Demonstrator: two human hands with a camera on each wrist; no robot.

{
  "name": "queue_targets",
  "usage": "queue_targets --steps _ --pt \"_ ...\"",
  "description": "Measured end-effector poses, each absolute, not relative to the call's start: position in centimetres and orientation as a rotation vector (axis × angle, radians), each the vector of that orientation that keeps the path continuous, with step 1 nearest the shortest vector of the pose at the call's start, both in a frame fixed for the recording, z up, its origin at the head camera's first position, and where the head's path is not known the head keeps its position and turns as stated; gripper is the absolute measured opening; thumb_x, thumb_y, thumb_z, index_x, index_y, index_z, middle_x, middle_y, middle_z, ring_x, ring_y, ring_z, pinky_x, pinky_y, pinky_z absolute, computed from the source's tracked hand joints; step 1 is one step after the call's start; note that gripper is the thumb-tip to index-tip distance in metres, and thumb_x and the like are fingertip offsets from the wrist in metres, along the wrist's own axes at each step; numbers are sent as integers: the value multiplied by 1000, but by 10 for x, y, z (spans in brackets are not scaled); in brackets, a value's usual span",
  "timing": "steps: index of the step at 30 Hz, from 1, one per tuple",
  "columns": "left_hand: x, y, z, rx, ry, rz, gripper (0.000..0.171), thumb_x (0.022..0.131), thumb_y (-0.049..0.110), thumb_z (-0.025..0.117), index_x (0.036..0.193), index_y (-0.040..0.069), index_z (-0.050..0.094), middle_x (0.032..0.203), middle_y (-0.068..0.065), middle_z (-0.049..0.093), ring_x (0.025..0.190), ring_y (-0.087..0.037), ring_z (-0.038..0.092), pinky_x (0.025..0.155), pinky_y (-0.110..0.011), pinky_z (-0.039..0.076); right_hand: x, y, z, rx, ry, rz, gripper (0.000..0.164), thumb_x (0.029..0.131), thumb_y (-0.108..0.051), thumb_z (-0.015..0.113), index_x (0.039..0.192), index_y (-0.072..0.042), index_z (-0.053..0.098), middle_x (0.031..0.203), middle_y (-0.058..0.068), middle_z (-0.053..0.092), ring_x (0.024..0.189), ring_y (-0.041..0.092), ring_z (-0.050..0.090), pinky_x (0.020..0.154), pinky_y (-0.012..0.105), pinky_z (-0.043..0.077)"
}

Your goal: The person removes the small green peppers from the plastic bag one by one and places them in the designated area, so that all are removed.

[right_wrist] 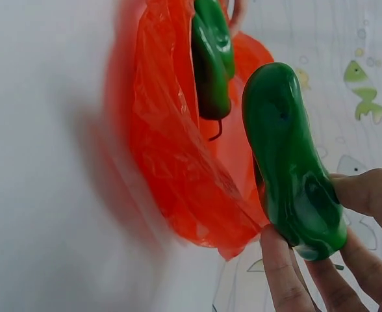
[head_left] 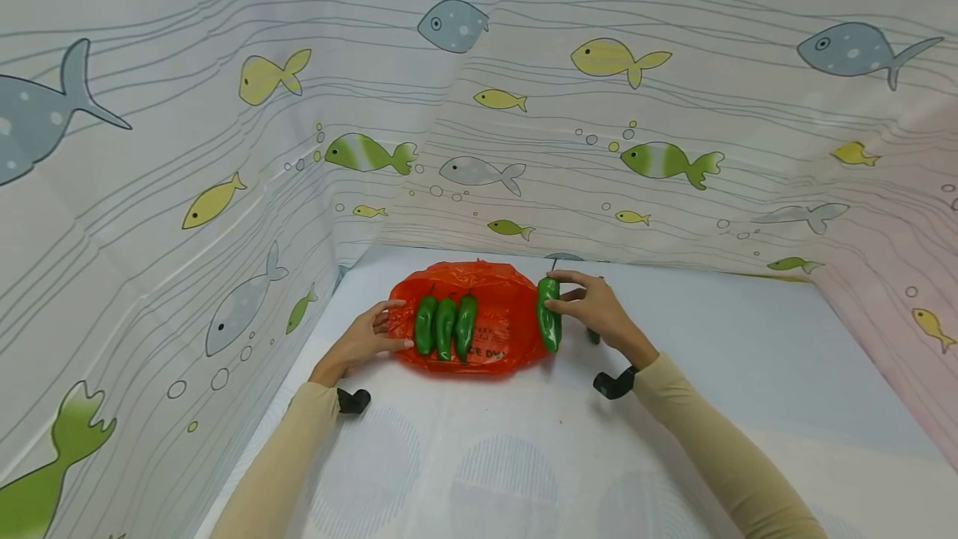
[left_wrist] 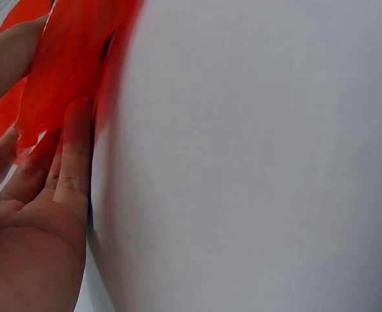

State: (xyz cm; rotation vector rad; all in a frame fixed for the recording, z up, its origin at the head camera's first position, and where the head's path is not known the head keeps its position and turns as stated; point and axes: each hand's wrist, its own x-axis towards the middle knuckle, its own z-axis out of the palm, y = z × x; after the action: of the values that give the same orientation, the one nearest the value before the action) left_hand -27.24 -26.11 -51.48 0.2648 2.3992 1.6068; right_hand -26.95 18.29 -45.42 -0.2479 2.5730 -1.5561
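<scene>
Right fingers (right_wrist: 283, 273) pinch a long green pepper (right_wrist: 282, 149); left fingers (left_wrist: 74, 172), spread, touch the red plastic bag (right_wrist: 168, 143). Being glossy, the pepper could slip below the right fingers.

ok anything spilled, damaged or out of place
Nothing looks spilled or damaged. One green shape, probably a pepper, sits outside the red bag, partly hidden by the right hand, apart from the three grouped peppers.
</scene>
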Motion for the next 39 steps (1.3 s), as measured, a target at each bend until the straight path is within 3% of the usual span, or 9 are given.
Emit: queue_targets --steps 8,13,19,31,39 --pt "-271 -261 -514 259 2402 1601 80 84 13 87 152 11 44 158 -25 36 146 -48 32 119 -60 27 -269 195 -454 -257 2550 -1636 58 89 -31 83 143 -22 62 137 10 62 111 31 66 98 57 52" --pt "-271 -261 -513 250 2414 1585 81 84 16 87 153 12 43 158 -26 35 146 -48 32 119 -61 27 -267 204 -454 -242 2573 -1612 60 90 -34 81 145 -22 60 131 15 65 110 30 66 98 53 53" --pt "-271 -261 -513 237 2398 1601 81 85 15 87 153 12 43 158 -26 35 146 -48 31 119 -60 27 -266 215 -455 -207 2569 -1630 60 91 -31 81 146 -21 59 127 19 66 112 33 65 99 58 51" --pt "-269 -261 -512 221 2373 1621 83 84 14 87 154 12 42 158 -26 35 146 -48 32 118 -61 27 -264 241 -459 -155 2610 -1629 62 91 -33 81 147 -18 57 147 13 55 121 34 61 101 53 50" --pt "-268 -259 -509 224 2366 1627 84 85 14 87 155 13 41 158 -26 35 146 -48 32 118 -61 28 -262 259 -463 -136 2637 -1604 66 92 -34 80 151 -18 54 153 12 50 124 35 60 105 58 44"
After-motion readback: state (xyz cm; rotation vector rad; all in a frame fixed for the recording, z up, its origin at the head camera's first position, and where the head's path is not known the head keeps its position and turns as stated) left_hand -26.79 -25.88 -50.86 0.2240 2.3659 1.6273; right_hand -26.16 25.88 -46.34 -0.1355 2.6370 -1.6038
